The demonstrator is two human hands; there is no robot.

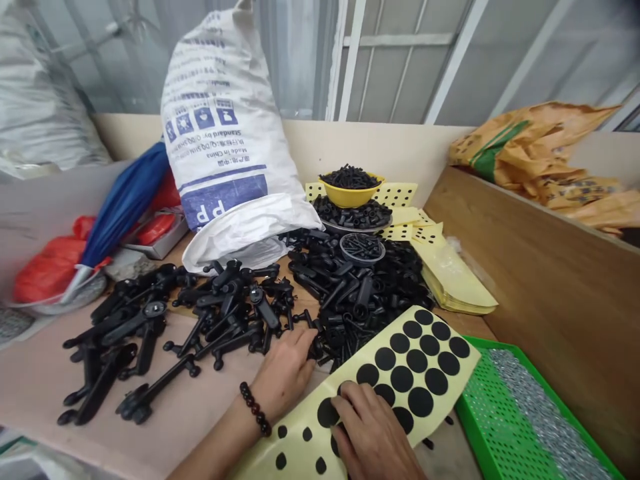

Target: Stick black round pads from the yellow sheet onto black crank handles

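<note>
A yellow sheet [320, 400] with rows of round black pads lies slanted at the front centre. My right hand [373, 427] rests on it, fingers bent and fingertips at a black pad [327, 413] near the sheet's left edge; what they grip is too small to tell. My left hand [287, 363], with a dark bead bracelet at the wrist, reaches past the sheet's upper left edge to the black plastic parts [345, 340]. Its fingertips are partly hidden among them. Black arm-shaped pieces [265, 310] lie just beyond it.
A green tray [505, 400] of small metal pieces stands at the right by a wooden board [560, 287]. Behind the heap are a yellow bowl [350, 197], a white sack [225, 133] and stacked yellow sheets [455, 280]. A blue umbrella [125, 200] leans at left.
</note>
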